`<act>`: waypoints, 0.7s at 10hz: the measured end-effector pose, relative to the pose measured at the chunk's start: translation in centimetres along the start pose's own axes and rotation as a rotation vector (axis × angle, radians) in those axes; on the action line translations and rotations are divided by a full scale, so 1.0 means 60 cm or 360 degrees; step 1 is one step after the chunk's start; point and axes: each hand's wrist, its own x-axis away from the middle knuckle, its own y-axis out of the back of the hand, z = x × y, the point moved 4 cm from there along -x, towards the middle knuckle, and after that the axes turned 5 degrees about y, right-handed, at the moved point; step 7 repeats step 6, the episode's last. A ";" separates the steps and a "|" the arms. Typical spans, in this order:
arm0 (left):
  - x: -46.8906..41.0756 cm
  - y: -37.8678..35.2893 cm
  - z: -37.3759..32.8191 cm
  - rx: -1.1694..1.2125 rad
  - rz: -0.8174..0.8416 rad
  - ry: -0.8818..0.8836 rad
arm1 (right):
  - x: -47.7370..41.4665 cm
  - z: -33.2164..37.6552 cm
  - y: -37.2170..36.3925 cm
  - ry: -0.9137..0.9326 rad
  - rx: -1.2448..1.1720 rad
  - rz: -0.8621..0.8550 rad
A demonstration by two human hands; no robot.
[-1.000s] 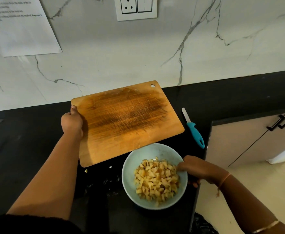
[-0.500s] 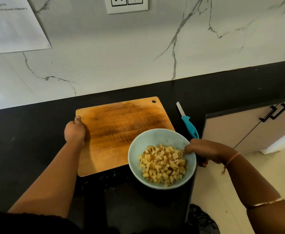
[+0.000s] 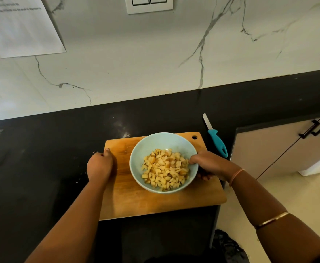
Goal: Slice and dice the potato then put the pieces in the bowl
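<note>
The left hand point(image 3: 99, 165) grips the left edge of the rectangular wooden cutting board point(image 3: 136, 202), thumb on top, probably to steady it. The right hand point(image 3: 208, 164) pinches the right rim of the round pale-blue ceramic bowl point(image 3: 149, 147), thumb inside. The black stone countertop point(image 3: 41, 158) carries the board. The bowl is over the board's middle; whether it rests there or hovers I cannot tell. The teal-handled knife point(image 3: 217, 141) lies just right of the board, set aside, so cutting looks finished. The diced yellow potato pieces point(image 3: 165, 169) are heaped in the bowl, and none shows on the board.
</note>
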 end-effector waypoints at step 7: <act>0.067 0.045 -0.078 -0.0067 -0.0140 -0.0531 | -0.003 0.010 -0.014 0.0294 0.0266 -0.0476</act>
